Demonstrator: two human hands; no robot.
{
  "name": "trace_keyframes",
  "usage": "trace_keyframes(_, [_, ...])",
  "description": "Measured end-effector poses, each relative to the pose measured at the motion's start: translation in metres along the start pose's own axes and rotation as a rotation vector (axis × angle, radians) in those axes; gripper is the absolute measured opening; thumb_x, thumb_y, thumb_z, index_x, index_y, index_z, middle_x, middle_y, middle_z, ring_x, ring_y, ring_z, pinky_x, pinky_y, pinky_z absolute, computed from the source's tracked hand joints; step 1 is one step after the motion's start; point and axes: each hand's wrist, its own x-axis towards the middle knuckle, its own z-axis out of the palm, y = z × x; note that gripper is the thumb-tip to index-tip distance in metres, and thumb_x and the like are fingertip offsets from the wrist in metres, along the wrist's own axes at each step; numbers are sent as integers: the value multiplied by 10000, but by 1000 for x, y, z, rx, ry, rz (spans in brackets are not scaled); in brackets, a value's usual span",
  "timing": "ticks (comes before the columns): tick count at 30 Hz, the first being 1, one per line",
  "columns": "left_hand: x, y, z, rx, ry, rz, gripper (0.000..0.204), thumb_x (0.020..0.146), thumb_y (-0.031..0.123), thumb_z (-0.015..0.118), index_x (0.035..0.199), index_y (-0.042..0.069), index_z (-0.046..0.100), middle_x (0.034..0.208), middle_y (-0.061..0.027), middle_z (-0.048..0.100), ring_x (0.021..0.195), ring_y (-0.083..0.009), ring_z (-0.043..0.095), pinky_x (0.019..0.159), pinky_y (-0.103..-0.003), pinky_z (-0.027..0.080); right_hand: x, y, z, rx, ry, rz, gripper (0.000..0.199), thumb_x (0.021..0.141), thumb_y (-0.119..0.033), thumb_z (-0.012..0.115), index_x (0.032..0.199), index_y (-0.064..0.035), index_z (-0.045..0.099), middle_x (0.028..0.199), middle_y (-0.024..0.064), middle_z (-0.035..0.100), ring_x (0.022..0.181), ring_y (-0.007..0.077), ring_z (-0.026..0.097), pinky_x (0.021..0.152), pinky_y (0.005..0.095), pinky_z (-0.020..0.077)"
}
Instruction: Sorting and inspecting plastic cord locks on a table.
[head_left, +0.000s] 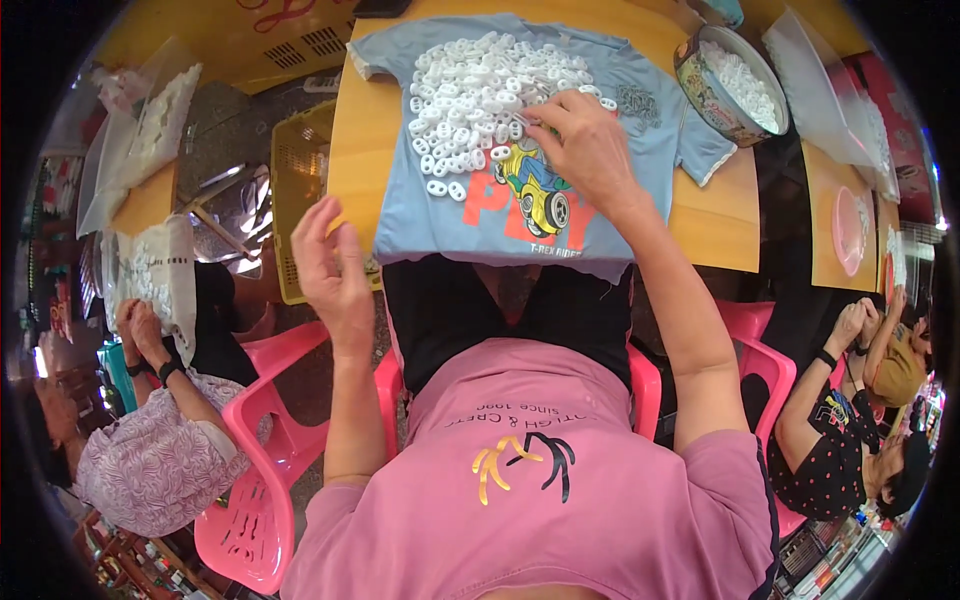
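A heap of small white oval plastic pieces with two holes each (480,85) lies on a light blue printed T-shirt (410,225). My right hand (590,150) reaches over the heap's right edge. Its thumb and finger are curled together in a pinch at one white piece there; the fingers partly hide the contact. My left hand (335,275) is raised left of the shirt, in front of the table edge. Its fingers are loosely stretched and the thumb stands apart, with nothing visible in them. Some loose pieces (447,189) lie at the heap's near side.
The shirt covers part of a yellow-brown table (350,150). A round tin (735,90) full of white pieces stands at the back right. A yellow crate (295,190) is left of the table. Pink chairs (265,480) and people seated at other tables flank me.
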Motion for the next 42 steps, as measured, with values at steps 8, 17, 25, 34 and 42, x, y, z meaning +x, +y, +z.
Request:
trace_keyframes(8, [-11,29,47,-60,-173,85,247,894,-23,591,1135,14,634,1095,-124,614,911,-199,613,813,-296,489,0,-4,-10,26,16,-2,132,800,-106,685,928,-75,690,904,77,626,895,276,601,760,382,486])
trace_keyframes(17, [-4,46,86,-167,-347,170,246,868,-60,604,1099,16,644,967,-120,643,810,-203,628,701,-301,502,-6,-9,-19,70,-59,-62,121,802,-103,678,919,-71,685,922,83,633,908,280,603,775,388,483])
trace_keyframes(25, [-4,46,111,-220,-412,192,228,852,-81,596,1063,-5,635,925,-143,629,774,-258,634,647,-319,494,12,-13,4,35,-78,-48,130,812,-144,687,922,-74,686,918,78,615,898,287,596,777,399,481])
trace_keyframes(34, [-8,33,117,-167,-381,259,193,852,-68,601,1029,-1,633,895,-141,627,750,-275,626,635,-346,493,-13,-13,-15,36,-65,-57,140,792,-163,720,894,-76,680,946,89,613,924,285,579,786,393,478])
trace_keyframes(42, [-8,34,117,-191,-402,196,192,854,-70,591,1031,-7,629,881,-133,625,730,-262,621,629,-330,488,0,-13,0,110,-5,-7,166,822,-194,702,929,-68,684,932,93,618,902,295,593,766,387,488])
